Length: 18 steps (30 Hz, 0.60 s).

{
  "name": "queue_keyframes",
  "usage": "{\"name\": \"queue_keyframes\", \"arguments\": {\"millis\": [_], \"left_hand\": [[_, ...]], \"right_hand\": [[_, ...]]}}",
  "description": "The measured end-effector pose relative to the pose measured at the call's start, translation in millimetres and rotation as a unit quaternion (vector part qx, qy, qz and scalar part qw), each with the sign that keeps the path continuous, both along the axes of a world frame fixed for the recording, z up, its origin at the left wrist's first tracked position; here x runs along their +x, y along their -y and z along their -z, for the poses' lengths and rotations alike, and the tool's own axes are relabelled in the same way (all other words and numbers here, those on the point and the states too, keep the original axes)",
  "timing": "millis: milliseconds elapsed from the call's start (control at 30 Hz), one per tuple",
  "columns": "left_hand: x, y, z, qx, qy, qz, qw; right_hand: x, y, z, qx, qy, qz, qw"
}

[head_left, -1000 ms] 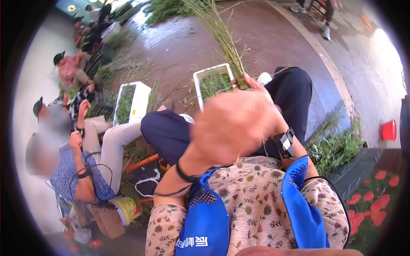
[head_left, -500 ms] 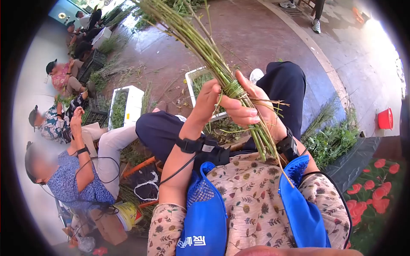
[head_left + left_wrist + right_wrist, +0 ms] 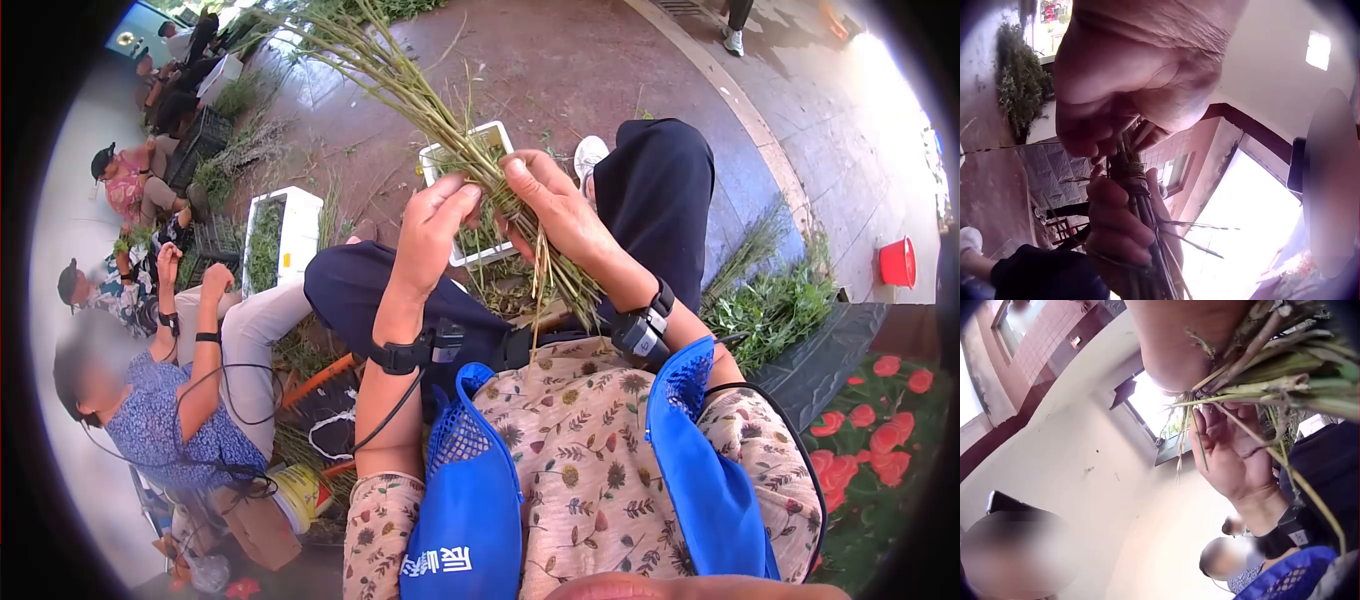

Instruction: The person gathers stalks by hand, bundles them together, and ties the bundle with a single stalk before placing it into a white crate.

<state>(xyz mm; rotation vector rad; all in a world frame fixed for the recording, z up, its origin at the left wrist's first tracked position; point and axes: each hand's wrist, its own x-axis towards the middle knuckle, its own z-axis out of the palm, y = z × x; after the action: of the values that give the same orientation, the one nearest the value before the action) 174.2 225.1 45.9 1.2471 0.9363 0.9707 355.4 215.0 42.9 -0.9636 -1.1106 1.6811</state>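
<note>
A long bundle of green plant stems [image 3: 430, 118] slants across the front of the body in the head view, leafy tops pointing away and cut ends toward the lap. Several stems wound round it form a tie [image 3: 1129, 173]. My right hand [image 3: 556, 208] grips the bundle at the tie, thumb on top. On the other side, the left hand [image 3: 432, 236] pinches at the stems just above the tie with thumb and fingers. Loose strands [image 3: 1196, 406] stick out near the tie in the right wrist view, and the thick cut ends [image 3: 1297, 387] show close up.
Beyond the hands stands a white foam box [image 3: 488, 250] of greenery; another white box [image 3: 300, 235] is to the left, beside a seated person [image 3: 185, 405]. Cut plants [image 3: 770, 300] lie at the right, near a red bucket [image 3: 897, 262]. Cables run along both arms.
The hands were blurred together near the tie, then separated. The bundle has moved left and away from the chest, and the left hand has shifted from the tie to just above it.
</note>
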Motion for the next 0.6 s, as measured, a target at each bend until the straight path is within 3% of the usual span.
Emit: {"name": "queue_keyframes", "arguments": {"millis": [100,167,200,333,433,533,600], "left_hand": [[10,5,-4,-0.025,0.105,-0.010,0.994],[26,6,-5,-0.018,0.047,-0.066,0.997],[30,7,-4,-0.013,0.046,-0.078,0.996],[23,6,-11,-0.042,0.073,-0.093,0.992],[11,2,-16,-0.062,0.083,-0.095,0.990],[6,1,-25,-0.082,0.104,-0.099,0.986],[1,-2,-19,-0.097,0.131,-0.067,0.984]], "right_hand": [[-3,-1,8,0.118,0.070,0.053,0.989],[-9,-1,15,0.241,0.124,0.107,0.957],[-7,2,11,0.216,0.134,0.096,0.963],[18,1,6,0.062,-0.033,0.026,0.997],[27,-1,11,0.105,-0.021,0.016,0.994],[31,0,9,0.357,0.162,0.098,0.915],[31,-3,-3,0.481,0.196,0.085,0.850]]}}
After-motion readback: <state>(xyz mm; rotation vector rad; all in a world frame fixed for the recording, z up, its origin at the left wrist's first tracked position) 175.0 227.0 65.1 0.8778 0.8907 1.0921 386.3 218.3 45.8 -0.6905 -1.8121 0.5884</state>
